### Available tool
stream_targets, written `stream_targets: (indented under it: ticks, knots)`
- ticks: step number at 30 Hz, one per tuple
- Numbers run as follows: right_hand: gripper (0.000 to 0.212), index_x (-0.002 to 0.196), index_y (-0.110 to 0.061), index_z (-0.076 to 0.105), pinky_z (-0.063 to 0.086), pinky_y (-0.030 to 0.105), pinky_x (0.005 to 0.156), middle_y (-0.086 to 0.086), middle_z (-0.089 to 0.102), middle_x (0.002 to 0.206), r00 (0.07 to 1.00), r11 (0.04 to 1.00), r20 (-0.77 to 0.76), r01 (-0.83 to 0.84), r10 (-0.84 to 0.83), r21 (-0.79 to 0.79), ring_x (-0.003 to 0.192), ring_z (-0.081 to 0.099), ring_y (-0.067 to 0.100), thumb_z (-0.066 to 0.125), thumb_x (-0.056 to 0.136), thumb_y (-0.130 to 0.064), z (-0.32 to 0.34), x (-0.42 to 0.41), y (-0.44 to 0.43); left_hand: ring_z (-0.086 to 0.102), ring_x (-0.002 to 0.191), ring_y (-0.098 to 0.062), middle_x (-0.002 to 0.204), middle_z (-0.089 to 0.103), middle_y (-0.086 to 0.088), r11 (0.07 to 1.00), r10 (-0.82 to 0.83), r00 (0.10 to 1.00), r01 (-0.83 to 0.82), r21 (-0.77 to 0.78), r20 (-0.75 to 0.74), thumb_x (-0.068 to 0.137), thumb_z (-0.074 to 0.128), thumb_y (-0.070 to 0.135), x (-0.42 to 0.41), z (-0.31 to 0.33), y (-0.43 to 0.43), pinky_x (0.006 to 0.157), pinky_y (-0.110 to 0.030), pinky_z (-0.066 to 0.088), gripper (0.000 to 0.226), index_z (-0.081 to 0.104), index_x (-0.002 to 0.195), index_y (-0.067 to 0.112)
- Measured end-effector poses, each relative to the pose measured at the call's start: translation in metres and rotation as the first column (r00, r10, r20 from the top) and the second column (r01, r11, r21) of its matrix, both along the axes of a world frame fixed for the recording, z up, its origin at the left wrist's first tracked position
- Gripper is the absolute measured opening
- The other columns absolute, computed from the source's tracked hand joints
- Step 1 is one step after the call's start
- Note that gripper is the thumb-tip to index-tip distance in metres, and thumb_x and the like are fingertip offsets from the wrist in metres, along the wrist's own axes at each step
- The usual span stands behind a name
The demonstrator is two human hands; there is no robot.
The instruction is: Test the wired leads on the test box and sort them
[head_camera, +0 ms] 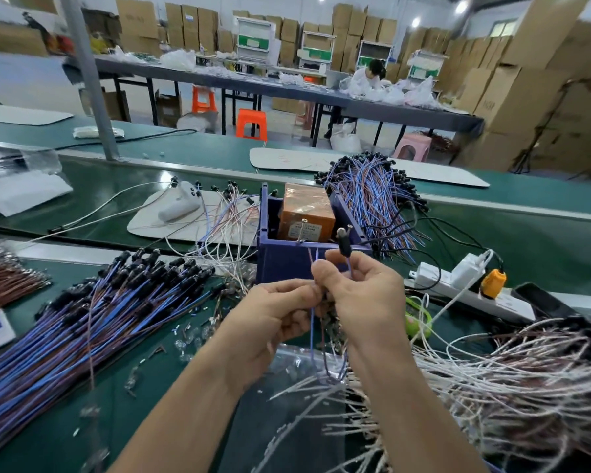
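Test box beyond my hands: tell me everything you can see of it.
The test box is an open-topped blue plastic bin, upright on the green bench. Inside sits an orange block wrapped in clear film, labelled on its front. A bundle of blue and brown leads crowds its right side.

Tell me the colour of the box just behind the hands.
The box is dark blue, seen clearest in the head view.

Centre of bench [543,247]: test box [287,264], leads heaped around it.
A bundle of leads [82,319] left of the box; a second heap [372,192] behind it, rightward; power strip [458,285] to its right; loose pile [509,387] at near right. The left hand [273,315] and right hand [365,295] just before the box, pinching one lead [312,336].
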State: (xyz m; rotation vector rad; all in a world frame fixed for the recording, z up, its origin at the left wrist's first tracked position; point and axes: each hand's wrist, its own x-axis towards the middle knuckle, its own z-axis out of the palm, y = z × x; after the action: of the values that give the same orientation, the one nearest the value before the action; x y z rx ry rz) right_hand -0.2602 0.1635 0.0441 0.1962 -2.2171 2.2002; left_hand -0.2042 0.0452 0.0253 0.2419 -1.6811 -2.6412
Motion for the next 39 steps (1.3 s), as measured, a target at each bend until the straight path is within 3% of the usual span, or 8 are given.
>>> stream_targets:
  ticks: [7, 12, 14, 19, 25, 31, 35, 39]
  knots:
    - [0.052, 0.074, -0.002, 0.072, 0.027, 0.028, 0.05, 0.007, 0.054, 0.057, 0.946, 0.836, 0.323, 0.154, 0.029, -0.527, 0.039, 0.032, 0.013, 0.045, 0.108, -0.032, 0.011, 0.005, 0.068, 0.06, 0.052, -0.008, 0.081, 0.076, -0.01, 0.977, 0.212, 0.975, -0.211, -0.027, 0.06, 0.095, 0.067, 0.009, 0.005, 0.017, -0.029, 0.047, -0.015, 0.05, 0.004, 0.069, 0.094, 0.006]
    - [0.066, 0.089, 0.004, 0.069, 0.052, 0.032, 0.066, 0.018, 0.071, 0.075, 0.953, 0.772, 0.302, 0.198, -0.009, -0.603, 0.062, 0.066, 0.025, 0.03, 0.11, -0.045, 0.019, 0.007, 0.136, 0.074, 0.058, -0.012, 0.082, 0.079, -0.016, 0.94, 0.312, 0.949, -0.3, -0.164, 0.054, 0.089, 0.073, 0.007, 0.007, 0.026, -0.038, 0.047, -0.018, 0.055, 0.002, 0.073, 0.089, 0.005]
    - [0.068, 0.086, 0.002, 0.07, 0.055, 0.033, 0.066, 0.019, 0.074, 0.081, 0.955, 0.847, 0.275, 0.236, -0.111, -0.476, 0.069, 0.07, 0.027, 0.028, 0.11, -0.046, 0.018, 0.011, 0.167, 0.074, 0.058, -0.013, 0.081, 0.079, -0.015, 0.921, 0.287, 0.958, -0.268, -0.282, 0.027, 0.087, 0.076, 0.007, 0.008, 0.028, -0.026, 0.048, -0.018, 0.055, 0.01, 0.077, 0.078, 0.009]
    - [0.069, 0.06, -0.01, 0.074, 0.021, 0.022, 0.04, 0.006, 0.049, 0.047, 0.914, 0.926, 0.156, 0.378, -0.374, 0.001, 0.037, 0.035, 0.013, 0.039, 0.108, -0.046, 0.013, 0.024, 0.247, 0.072, 0.058, -0.017, 0.075, 0.078, -0.013, 0.811, -0.012, 1.0, 0.007, -0.585, -0.004, 0.079, 0.083, 0.007, 0.019, 0.038, 0.02, 0.055, -0.023, 0.059, 0.014, 0.082, 0.075, 0.02]
    - [0.054, 0.052, -0.012, 0.06, 0.025, 0.019, 0.035, 0.002, 0.042, 0.041, 0.863, 0.801, 0.14, 0.374, -0.485, 0.467, 0.032, 0.033, 0.015, 0.063, 0.099, -0.04, 0.009, 0.024, 0.339, 0.073, 0.06, -0.011, 0.068, 0.077, 0.0, 0.332, -0.46, 0.855, 0.417, -0.846, 0.241, 0.081, 0.081, 0.016, 0.025, 0.042, 0.098, 0.056, -0.02, 0.056, 0.015, 0.081, 0.076, 0.029]
    - [0.047, 0.064, -0.01, 0.068, 0.03, 0.028, 0.046, -0.001, 0.053, 0.045, 0.871, 0.299, 0.029, 0.136, -0.491, 0.944, 0.043, 0.05, 0.013, 0.067, 0.088, -0.05, 0.001, 0.02, 0.376, 0.066, 0.061, 0.008, 0.065, 0.07, 0.029, 0.169, -0.463, 0.874, 0.25, -0.953, 0.147, 0.079, 0.081, 0.037, 0.024, 0.018, 0.166, 0.054, -0.014, 0.053, 0.023, 0.074, 0.075, 0.058]
    - [0.044, 0.067, -0.011, 0.062, 0.039, 0.031, 0.058, 0.003, 0.058, 0.064, 0.805, 0.232, -0.053, 0.233, -0.591, 0.945, 0.061, 0.054, 0.023, 0.066, 0.086, -0.05, -0.007, 0.022, 0.372, 0.062, 0.066, 0.014, 0.062, 0.064, 0.037, 0.159, -0.398, 0.913, 0.167, -0.973, 0.091, 0.077, 0.085, 0.048, 0.02, 0.006, 0.177, 0.05, -0.013, 0.05, 0.031, 0.066, 0.075, 0.072]
    - [0.05, 0.067, -0.017, 0.044, 0.04, 0.034, 0.064, 0.003, 0.049, 0.068, 0.737, -0.008, -0.282, 0.352, -0.614, 0.936, 0.069, 0.051, 0.029, 0.063, 0.089, -0.058, -0.011, 0.027, 0.357, 0.055, 0.075, 0.025, 0.066, 0.055, 0.051, 0.143, -0.355, 0.935, 0.076, -0.987, 0.021, 0.069, 0.087, 0.055, 0.02, 0.001, 0.173, 0.052, -0.005, 0.043, 0.034, 0.062, 0.074, 0.077]
